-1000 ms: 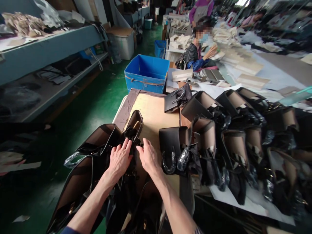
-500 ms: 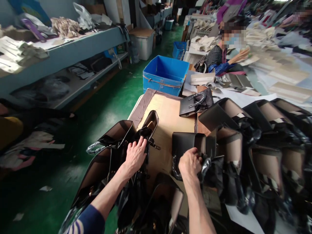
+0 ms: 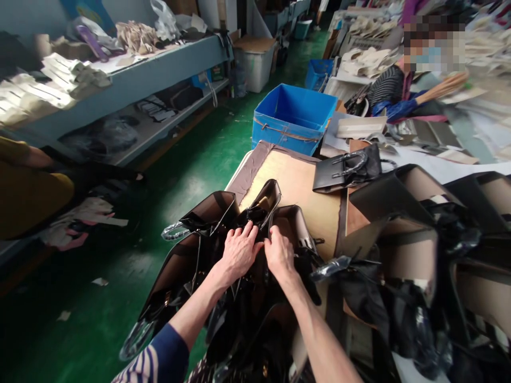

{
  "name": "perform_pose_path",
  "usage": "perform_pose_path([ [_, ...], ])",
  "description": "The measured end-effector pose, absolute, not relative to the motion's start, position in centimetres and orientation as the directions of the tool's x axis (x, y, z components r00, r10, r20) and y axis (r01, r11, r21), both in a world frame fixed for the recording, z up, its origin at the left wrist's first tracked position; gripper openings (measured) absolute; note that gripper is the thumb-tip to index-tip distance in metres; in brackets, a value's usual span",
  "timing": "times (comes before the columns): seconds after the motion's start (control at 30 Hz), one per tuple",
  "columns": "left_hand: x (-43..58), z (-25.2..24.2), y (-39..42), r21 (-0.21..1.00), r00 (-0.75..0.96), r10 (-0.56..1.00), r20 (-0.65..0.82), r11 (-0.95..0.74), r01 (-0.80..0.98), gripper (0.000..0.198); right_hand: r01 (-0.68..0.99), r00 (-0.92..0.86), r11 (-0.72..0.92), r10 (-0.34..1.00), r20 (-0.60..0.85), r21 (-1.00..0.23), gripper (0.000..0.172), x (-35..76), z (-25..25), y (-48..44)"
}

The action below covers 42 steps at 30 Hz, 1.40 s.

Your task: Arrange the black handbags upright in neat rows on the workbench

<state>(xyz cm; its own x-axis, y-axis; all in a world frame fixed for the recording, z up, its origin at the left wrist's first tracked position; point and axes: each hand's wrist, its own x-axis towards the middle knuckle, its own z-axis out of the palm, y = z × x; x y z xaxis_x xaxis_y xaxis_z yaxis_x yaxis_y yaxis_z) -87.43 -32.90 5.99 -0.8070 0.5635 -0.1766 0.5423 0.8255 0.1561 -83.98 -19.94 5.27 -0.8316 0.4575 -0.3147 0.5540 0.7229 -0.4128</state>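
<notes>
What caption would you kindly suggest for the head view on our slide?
Left hand and right hand among black bags on a table, a blue bin beyond.

Bags (image 3: 217, 210) to left and right along the table (image 3: 297, 173), bin (image 3: 285, 133) behind it, workbench (image 3: 159, 70) farther left

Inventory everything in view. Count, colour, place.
Handbags: many, black, across the board and to its right
Board: one, pale yellow, centre
Large bin: one, blue, beyond the board
Small bin: one, blue, farther back
Brown-topped bin: one, white, up the aisle
Bench: one, blue-grey, left
Cloth pile: one, beige, on the bench
Flat pieces: many, beige and grey, right
Floor: one, green, left
Co-workers: several; striped, purple right; yellow left
Left sleeve: one, navy and white, bottom
Left hand: one, bare, among handbags
Right hand: one, bare, beside it
</notes>
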Motion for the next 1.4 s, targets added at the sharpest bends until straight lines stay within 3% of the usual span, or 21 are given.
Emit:
perform_pose_path([
  [0.2,-88.9,8.0,-33.5,0.297,-0.654,0.632,-0.416,0.774,0.559,0.079,0.562,-0.827,0.658,0.467,-0.314,-0.502,0.021,-84.8,4.5,-21.6],
  [0.27,-88.8,8.0,-33.1,0.300,-0.648,0.624,-0.436,0.780,0.549,0.085,0.563,-0.826,0.646,0.470,-0.312,-0.516,0.022,-85.2,4.6,-21.3],
  [0.47,-86.8,5.8,-31.6,0.031,-0.835,0.508,-0.212,0.857,0.514,0.072,0.512,-0.855,0.641,0.445,-0.266,-0.572,0.016,-84.3,4.1,-21.3],
  [0.57,-86.5,5.1,-31.7,-0.016,-0.849,0.511,-0.134,0.855,0.518,0.065,0.447,-0.887,0.692,0.423,-0.184,-0.567,0.022,-81.8,5.6,-20.8],
  [0.67,-86.6,5.0,-32.0,-0.023,-0.841,0.531,-0.104,0.844,0.536,0.062,0.401,-0.899,0.784,0.436,-0.040,-0.474,0.034,-77.9,8.5,-19.1],
  [0.77,-86.7,5.0,-32.1,-0.030,-0.839,0.538,-0.075,0.840,0.542,0.060,0.536,-0.816,0.790,0.575,0.057,-0.298,0.048,-73.6,9.9,-16.3],
  [0.83,-86.7,5.0,-32.1,-0.032,-0.841,0.537,-0.068,0.841,0.540,0.060,0.616,-0.772,0.760,0.635,0.030,-0.208,0.058,-71.1,9.3,-14.5],
  [1.07,-86.6,5.4,-31.8,-0.037,-0.844,0.528,-0.095,0.845,0.533,0.062,0.736,-0.676,0.677,0.734,-0.071,-0.010,0.068,-69.7,5.5,-13.5],
  [1.13,-86.7,5.4,-31.8,-0.039,-0.850,0.515,-0.107,0.853,0.521,0.062,0.770,-0.634,0.638,0.767,-0.099,0.013,0.061,-70.7,5.6,-14.0],
  [1.27,-86.8,5.2,-31.8,-0.041,-0.859,0.502,-0.098,0.860,0.508,0.063,0.810,-0.578,0.587,0.796,-0.182,-0.006,0.032,-71.7,6.9,-12.9],
  [1.4,-86.8,5.0,-31.8,-0.035,-0.863,0.500,-0.077,0.863,0.504,0.063,0.844,-0.535,0.522,0.808,-0.247,-0.119,0.028,-69.7,9.4,-8.4],
])
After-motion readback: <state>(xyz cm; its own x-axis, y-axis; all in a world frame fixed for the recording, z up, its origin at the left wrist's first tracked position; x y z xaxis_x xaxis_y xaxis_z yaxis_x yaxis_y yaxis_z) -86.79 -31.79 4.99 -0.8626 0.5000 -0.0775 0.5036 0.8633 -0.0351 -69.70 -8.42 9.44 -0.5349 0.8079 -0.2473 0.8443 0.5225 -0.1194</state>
